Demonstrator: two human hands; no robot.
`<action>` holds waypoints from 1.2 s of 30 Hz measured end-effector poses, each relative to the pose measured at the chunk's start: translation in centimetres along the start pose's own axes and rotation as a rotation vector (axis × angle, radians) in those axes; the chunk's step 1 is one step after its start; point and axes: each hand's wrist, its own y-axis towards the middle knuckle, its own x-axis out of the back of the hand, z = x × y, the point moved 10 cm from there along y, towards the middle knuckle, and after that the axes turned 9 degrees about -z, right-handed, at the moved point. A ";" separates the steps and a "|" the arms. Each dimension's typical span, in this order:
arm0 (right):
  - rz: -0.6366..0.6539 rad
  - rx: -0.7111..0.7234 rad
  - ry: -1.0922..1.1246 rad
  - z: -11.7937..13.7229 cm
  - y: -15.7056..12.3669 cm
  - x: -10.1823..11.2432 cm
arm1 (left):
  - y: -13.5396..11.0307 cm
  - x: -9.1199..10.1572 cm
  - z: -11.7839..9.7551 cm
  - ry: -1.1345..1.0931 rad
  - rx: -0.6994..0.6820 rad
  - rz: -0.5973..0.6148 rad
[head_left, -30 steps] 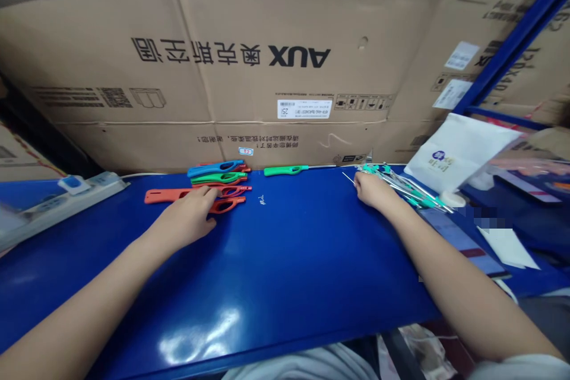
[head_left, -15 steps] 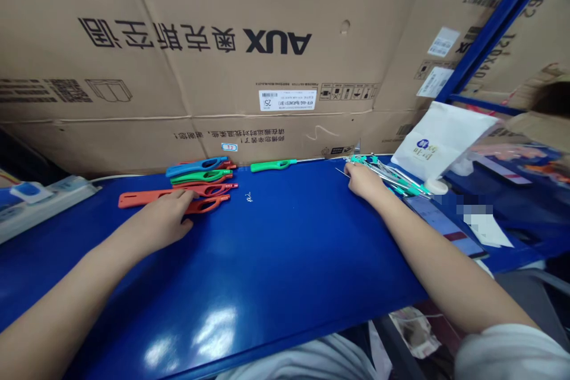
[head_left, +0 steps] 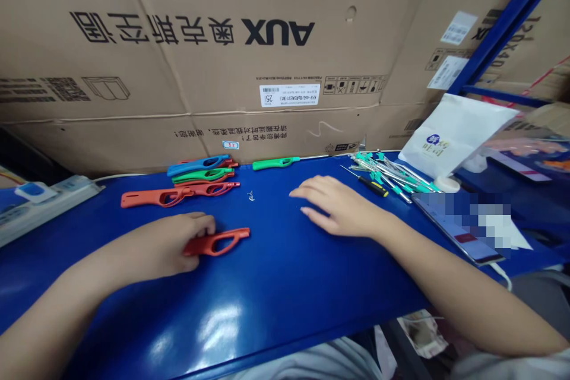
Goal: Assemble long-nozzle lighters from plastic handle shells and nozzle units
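My left hand (head_left: 178,243) is closed around a red lighter handle (head_left: 229,241), whose trigger loop sticks out to the right. My right hand (head_left: 336,205) hovers over the middle of the table with nothing in it, thumb and fingers apart, pointing left. Behind my left hand lie more lighter handles: an orange one (head_left: 149,197), a green one (head_left: 202,174) and a blue one (head_left: 196,165), with other red ones among them. Beyond my right hand lies a black-and-yellow screwdriver (head_left: 373,186) beside a heap of metal tubes with green parts (head_left: 387,169).
At the back, a green lighter with a metal tube (head_left: 274,163) lies along the cardboard box (head_left: 178,71). A power strip (head_left: 48,208) is at left. To the right are a white paper bag (head_left: 454,130), a phone (head_left: 454,225) and a blue metal frame (head_left: 503,29).
My left hand has pulled a red lighter handle out of the row towards me. My right hand has come left, away from the metal tubes; the screwdriver there now shows in full.
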 end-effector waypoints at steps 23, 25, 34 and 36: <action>0.272 0.020 0.245 1.9 -0.8 -5.4 | 1.8 -4.9 -6.2 -0.382 -0.184 -0.309; 0.272 0.024 0.233 2.0 -0.9 -5.4 | 1.8 -4.9 -6.1 -0.383 -0.181 -0.317; 0.252 0.010 0.290 1.9 -0.8 -5.0 | 1.7 -4.5 -6.2 -0.386 -0.180 -0.320; 0.249 -0.024 0.354 1.7 -0.8 -5.0 | 1.6 -4.5 -6.3 -0.386 -0.182 -0.326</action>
